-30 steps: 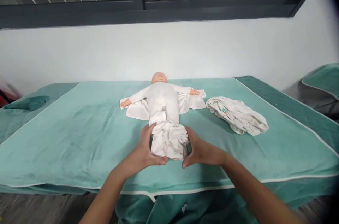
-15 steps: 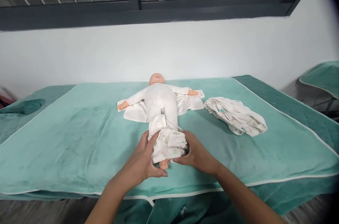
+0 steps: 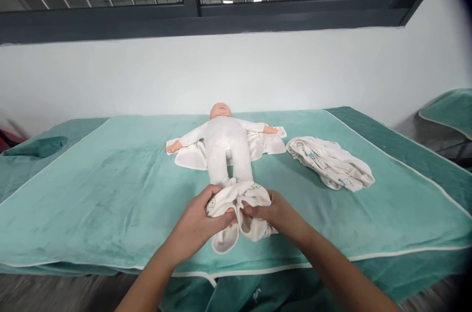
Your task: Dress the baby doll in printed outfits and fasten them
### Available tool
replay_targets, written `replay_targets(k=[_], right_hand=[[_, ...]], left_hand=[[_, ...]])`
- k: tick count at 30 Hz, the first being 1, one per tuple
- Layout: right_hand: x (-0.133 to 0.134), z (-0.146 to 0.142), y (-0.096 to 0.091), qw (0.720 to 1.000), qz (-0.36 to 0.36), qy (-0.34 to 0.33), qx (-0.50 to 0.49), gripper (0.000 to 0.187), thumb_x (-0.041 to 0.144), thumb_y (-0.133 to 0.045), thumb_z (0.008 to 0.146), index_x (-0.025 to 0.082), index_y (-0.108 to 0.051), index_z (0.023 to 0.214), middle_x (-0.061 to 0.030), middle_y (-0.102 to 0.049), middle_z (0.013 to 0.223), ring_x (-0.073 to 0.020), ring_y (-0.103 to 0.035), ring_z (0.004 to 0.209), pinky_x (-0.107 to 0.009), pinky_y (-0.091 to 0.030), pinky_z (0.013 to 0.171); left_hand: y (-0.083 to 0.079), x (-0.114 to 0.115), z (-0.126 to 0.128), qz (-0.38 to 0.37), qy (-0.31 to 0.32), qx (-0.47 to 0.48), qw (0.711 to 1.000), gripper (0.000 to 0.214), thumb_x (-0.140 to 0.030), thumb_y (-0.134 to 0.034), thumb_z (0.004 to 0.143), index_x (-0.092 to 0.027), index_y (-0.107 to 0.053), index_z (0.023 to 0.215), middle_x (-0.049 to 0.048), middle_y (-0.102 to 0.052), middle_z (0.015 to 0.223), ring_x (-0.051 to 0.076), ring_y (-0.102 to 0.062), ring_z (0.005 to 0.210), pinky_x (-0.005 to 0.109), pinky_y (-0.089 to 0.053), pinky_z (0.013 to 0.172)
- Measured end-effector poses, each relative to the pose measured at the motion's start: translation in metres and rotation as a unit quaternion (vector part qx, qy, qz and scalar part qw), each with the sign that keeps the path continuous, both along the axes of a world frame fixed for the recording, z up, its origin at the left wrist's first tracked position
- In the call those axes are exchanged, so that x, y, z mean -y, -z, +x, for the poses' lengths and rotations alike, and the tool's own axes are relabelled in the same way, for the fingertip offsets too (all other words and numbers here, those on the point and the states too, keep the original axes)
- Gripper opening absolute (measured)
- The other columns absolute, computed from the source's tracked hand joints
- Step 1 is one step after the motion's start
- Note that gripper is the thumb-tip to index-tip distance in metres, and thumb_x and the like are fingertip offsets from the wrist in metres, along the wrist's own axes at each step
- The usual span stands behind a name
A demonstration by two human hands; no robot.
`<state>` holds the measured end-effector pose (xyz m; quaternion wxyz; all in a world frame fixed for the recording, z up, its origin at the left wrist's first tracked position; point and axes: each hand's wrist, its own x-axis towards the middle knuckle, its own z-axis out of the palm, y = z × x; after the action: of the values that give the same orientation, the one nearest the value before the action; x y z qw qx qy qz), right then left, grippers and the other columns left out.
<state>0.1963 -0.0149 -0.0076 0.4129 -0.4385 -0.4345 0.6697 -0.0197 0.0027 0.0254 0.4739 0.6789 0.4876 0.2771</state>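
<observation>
A baby doll (image 3: pixel 224 140) with a white cloth body lies on its back, head toward the wall and arms spread. White cloth (image 3: pixel 191 156) lies under its arms. Bunched around the doll's lower legs is a pair of white printed baby pants (image 3: pixel 239 199), whose leg openings face me. My left hand (image 3: pixel 206 218) grips the left side of the pants, thumb on top. My right hand (image 3: pixel 275 213) pinches the right side, its thumb near the middle. The doll's feet are hidden by the fabric.
A crumpled white printed garment (image 3: pixel 330 162) lies to the right of the doll. A green padded cover (image 3: pixel 110 194) spreads over the bed. Behind are a white wall (image 3: pixel 236 71) and a dark window frame (image 3: pixel 236 19) with metal bars.
The doll's legs lie apart side by side now, and the foot that showed is covered. The pants have been turned and spread, with both thumbs moved in toward their middle.
</observation>
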Motion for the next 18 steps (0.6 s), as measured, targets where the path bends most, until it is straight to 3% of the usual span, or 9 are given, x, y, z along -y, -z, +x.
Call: replay_targets(k=[2,6,8,11,15,18], right_hand=[[0.006,0.001,-0.013,0.999,-0.040,-0.009,0.003,0.032,0.040,-0.082,0.072,0.016,-0.076,0.093,-0.0026,-0.073,0.083,-0.0181,-0.064,0.074,-0.028,-0.049,0.071],[0.014,0.009,-0.038,0.995,-0.086,-0.048,-0.031,0.025,0.033,-0.077,0.075,0.016,-0.077,0.094,-0.0067,-0.075,0.090,-0.0236,-0.068,0.084,-0.033,-0.052,0.077],[0.012,0.013,-0.048,0.995,-0.080,-0.050,-0.033,0.030,0.034,-0.076,0.076,0.016,-0.077,0.101,-0.0085,-0.075,0.095,-0.0264,-0.069,0.091,-0.037,-0.053,0.084],[-0.001,0.019,-0.060,0.997,-0.024,-0.069,-0.013,0.042,0.039,-0.076,0.077,0.017,-0.074,0.113,-0.0090,-0.075,0.105,-0.0283,-0.069,0.101,-0.041,-0.052,0.093],[-0.031,0.028,-0.072,0.985,0.075,-0.115,0.106,0.040,0.044,-0.077,0.073,0.019,-0.076,0.104,-0.0064,-0.075,0.100,-0.0286,-0.069,0.098,-0.039,-0.053,0.085],[-0.054,0.032,-0.085,0.967,0.166,-0.047,0.185,0.039,0.048,-0.078,0.069,0.020,-0.076,0.096,-0.0038,-0.074,0.087,-0.0280,-0.068,0.090,-0.038,-0.053,0.078]], left_hand=[[-0.006,0.002,-0.001,-0.061,-0.003,0.045,0.997,0.033,-0.034,-0.072,0.078,-0.024,-0.065,0.108,0.0005,-0.071,0.099,0.021,-0.065,0.090,0.028,-0.052,0.075],[-0.011,-0.002,-0.007,-0.210,0.029,0.136,0.968,0.054,-0.023,-0.076,0.070,-0.025,-0.064,0.123,0.0044,-0.072,0.106,0.027,-0.068,0.097,0.033,-0.055,0.077],[-0.011,-0.011,-0.012,-0.232,0.039,0.181,0.955,0.056,-0.024,-0.077,0.070,-0.024,-0.064,0.124,0.0070,-0.072,0.108,0.028,-0.069,0.099,0.035,-0.056,0.081],[-0.018,-0.033,-0.021,-0.195,0.047,0.201,0.959,0.050,-0.036,-0.075,0.075,-0.021,-0.066,0.122,0.0102,-0.073,0.106,0.030,-0.069,0.101,0.038,-0.055,0.085],[-0.055,-0.065,-0.033,-0.110,0.110,0.071,0.985,0.037,-0.041,-0.076,0.075,-0.020,-0.074,0.105,0.0084,-0.075,0.102,0.029,-0.068,0.105,0.036,-0.054,0.089],[-0.094,-0.082,-0.036,-0.129,0.209,-0.043,0.968,0.039,-0.030,-0.090,0.050,-0.022,-0.076,0.086,0.0058,-0.076,0.091,0.031,-0.071,0.093,0.034,-0.058,0.075]])
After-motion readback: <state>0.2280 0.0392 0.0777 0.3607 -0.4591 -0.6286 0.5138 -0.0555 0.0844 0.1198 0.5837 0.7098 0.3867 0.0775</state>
